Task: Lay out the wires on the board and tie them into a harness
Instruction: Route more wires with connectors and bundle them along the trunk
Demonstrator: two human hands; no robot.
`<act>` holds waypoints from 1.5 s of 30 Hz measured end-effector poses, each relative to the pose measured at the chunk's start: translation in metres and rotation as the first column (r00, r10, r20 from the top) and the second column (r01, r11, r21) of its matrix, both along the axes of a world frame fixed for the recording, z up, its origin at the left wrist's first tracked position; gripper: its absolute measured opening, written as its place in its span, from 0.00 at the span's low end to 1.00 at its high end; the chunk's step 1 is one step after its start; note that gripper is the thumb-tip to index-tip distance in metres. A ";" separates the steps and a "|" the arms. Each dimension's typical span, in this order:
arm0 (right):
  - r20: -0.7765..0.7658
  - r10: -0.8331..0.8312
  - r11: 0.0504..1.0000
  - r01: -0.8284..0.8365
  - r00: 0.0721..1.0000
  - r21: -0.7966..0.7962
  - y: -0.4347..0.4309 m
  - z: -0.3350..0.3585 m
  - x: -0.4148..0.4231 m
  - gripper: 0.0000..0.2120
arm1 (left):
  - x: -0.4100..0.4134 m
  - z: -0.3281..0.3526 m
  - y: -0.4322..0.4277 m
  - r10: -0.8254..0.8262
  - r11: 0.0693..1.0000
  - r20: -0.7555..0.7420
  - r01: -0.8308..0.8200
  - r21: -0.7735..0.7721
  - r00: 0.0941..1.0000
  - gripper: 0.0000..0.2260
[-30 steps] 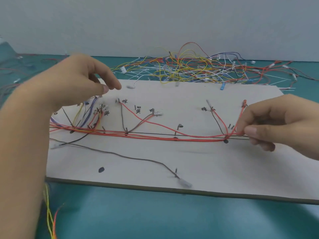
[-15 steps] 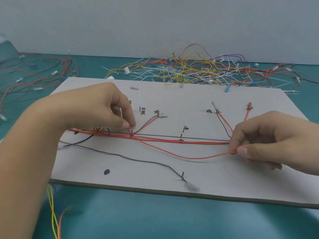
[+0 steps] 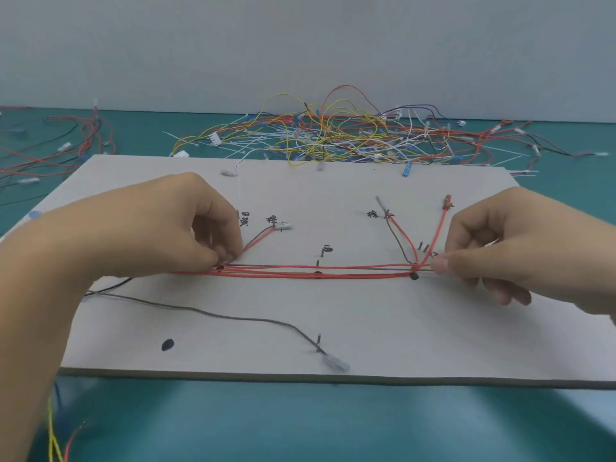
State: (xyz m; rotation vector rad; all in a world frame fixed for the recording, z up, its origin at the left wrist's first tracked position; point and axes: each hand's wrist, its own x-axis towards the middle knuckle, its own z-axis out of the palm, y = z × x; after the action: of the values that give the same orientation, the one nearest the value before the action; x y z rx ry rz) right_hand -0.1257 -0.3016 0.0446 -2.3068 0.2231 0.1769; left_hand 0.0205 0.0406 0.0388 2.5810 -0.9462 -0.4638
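Observation:
A pale grey board (image 3: pixel 366 321) lies flat on the teal table, with small pins and handwritten marks on it. Several red wires and a dark one run side by side as a straight horizontal bundle (image 3: pixel 316 272) across its middle. My left hand (image 3: pixel 173 228) pinches the bundle's left end against the board near a pin. My right hand (image 3: pixel 513 245) pinches the right end just past a black dot (image 3: pixel 414 276), holding the wires taut. Red branches rise from that dot to pins at the upper right. A grey wire (image 3: pixel 233 317) with a white connector (image 3: pixel 336 363) curves across the board's front.
A tangled pile of loose yellow, red, blue and white wires (image 3: pixel 333 138) lies behind the board. More red and black wires (image 3: pixel 66 148) spread at the far left. Yellow and red wire ends (image 3: pixel 56 445) hang off the front left. The board's front edge (image 3: pixel 333 378) overhangs toward me.
A red wire that sagged below the bundle has been pulled straight into line with it. My right hand moved up to the bundle's right end; my left hand stays pinching the left end.

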 end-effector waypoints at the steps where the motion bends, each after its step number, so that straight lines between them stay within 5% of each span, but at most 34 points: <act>1: -0.003 -0.008 1.000 0.008 1.000 -0.005 0.000 0.000 0.000 0.09 | -0.001 0.000 0.000 -0.013 1.000 -0.011 0.013 -0.004 1.000 0.12; 10: -0.072 -0.069 0.997 0.066 0.995 -0.035 0.003 -0.006 0.002 0.13 | -0.007 -0.001 -0.012 0.000 0.996 0.116 0.010 -0.088 0.993 0.13; 15: -0.063 -0.098 0.994 0.095 0.993 -0.053 0.005 -0.007 0.003 0.14 | -0.035 0.009 -0.053 -0.094 0.962 0.195 0.140 -0.236 0.976 0.08; 22: -0.047 -0.114 0.990 0.110 0.992 -0.083 0.001 -0.006 0.003 0.08 | -0.057 -0.012 -0.134 -0.199 0.937 0.263 0.262 -0.232 0.944 0.06; 35: 0.183 -0.166 0.973 0.191 0.969 -0.129 -0.002 -0.016 0.012 0.07 | -0.062 -0.040 -0.160 -0.080 0.921 0.191 0.146 -0.362 0.978 0.01; 45: 0.257 -0.159 0.968 0.202 0.953 -0.150 0.002 -0.029 0.022 0.09 | -0.065 -0.043 -0.158 -0.013 0.916 0.122 0.060 -0.397 0.992 0.07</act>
State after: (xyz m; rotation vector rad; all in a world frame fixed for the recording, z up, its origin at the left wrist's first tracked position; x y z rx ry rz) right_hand -0.1038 -0.3000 0.0157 -2.4387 0.3333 -0.2277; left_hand -0.0443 -0.1177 -0.0046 2.2371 -1.0098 -0.1088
